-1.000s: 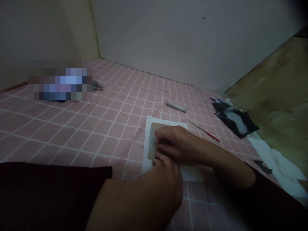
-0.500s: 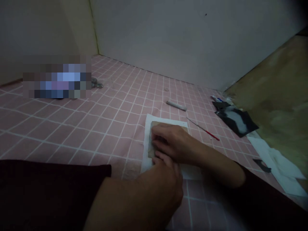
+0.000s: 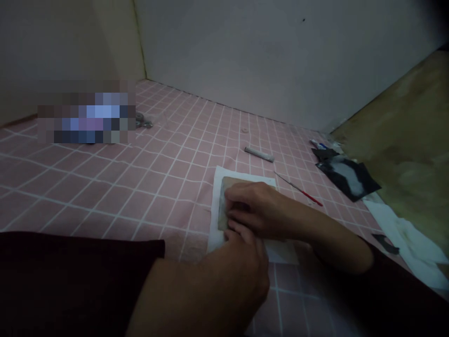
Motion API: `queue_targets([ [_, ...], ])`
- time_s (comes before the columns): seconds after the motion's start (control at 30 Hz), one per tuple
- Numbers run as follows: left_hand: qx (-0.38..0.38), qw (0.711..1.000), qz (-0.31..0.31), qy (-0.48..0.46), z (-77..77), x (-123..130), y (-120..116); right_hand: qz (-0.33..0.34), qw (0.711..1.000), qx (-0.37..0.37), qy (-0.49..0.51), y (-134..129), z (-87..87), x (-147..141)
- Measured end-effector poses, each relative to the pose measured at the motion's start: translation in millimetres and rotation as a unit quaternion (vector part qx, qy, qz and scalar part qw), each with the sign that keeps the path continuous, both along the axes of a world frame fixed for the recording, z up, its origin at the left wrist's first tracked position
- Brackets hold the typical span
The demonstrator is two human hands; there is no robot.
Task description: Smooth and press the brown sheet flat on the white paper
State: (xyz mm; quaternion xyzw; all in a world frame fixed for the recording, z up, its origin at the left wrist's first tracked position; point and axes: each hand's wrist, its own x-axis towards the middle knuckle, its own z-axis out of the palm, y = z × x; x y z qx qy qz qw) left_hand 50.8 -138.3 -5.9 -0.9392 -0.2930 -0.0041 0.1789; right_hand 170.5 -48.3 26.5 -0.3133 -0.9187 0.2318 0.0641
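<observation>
A white sheet [image 3: 214, 220] lies on the pink checked cloth, with a flat grey-brown piece [image 3: 222, 210] on top of it. My right hand [image 3: 254, 208] rests over the piece, its fingers curled and closed; whatever they hold is too hidden to make out. Just below it, my left hand [image 3: 242, 262] lies with fingers bent towards the right fingertips, over the lower part of the sheet. What the left fingers grip is also hidden. Beyond the sheet's upper right corner is a thin tool with a red handle [image 3: 310, 197].
A grey tube [image 3: 259, 154] lies behind the sheet. At the right are a black sheet with a pale patch [image 3: 365, 180], white paper [image 3: 414, 238] and a small dark piece [image 3: 385, 243]. Small metallic items [image 3: 143, 121] sit at the back left beside a blurred area.
The whole view has shifted slightly, so things appear a little further right. Both hands keep nearly the same pose over the sheet.
</observation>
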Motion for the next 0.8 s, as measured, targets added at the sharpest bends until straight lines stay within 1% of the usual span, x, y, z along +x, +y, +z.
queue_targets([
  [0.07, 0.010, 1.000, -0.001, 0.003, 1.8, -1, 0, -0.002, 1.000, -0.001, 0.004, 0, -1.4, 0],
  [0.2, 0.007, 1.000, -0.008, 0.002, 2.1, -3, 1, -0.060, 0.995, 0.048, 0.056, 1, -6.6, -5],
  [0.3, 0.009, 1.000, -0.017, -0.003, -1.4, -2, 1, -0.049, 0.998, 0.032, 0.025, 1, -4.4, -4],
  [0.4, 0.016, 1.000, -0.010, -0.004, -5.5, 0, 0, -0.043, 0.999, 0.017, -0.004, 0, -2.1, -2],
  [0.53, 0.011, 1.000, -0.014, -0.011, -7.7, 1, 1, -0.074, 0.994, 0.067, 0.040, -1, -5.4, -5],
  [0.6, 0.012, 1.000, -0.020, -0.012, -6.9, 0, 1, -0.068, 0.995, 0.063, 0.035, -1, -5.0, -5],
  [0.7, 0.017, 1.000, -0.017, -0.007, -3.0, -2, 0, -0.046, 0.999, 0.019, -0.002, -1, -2.7, -3],
  [0.73, 0.019, 1.000, -0.015, -0.003, -1.3, -3, 0, -0.051, 0.999, 0.017, -0.003, 0, -2.8, -2],
  [0.8, 0.017, 1.000, -0.013, 0.006, 1.8, -4, 1, -0.078, 0.996, 0.040, 0.016, 0, -4.6, -2],
])
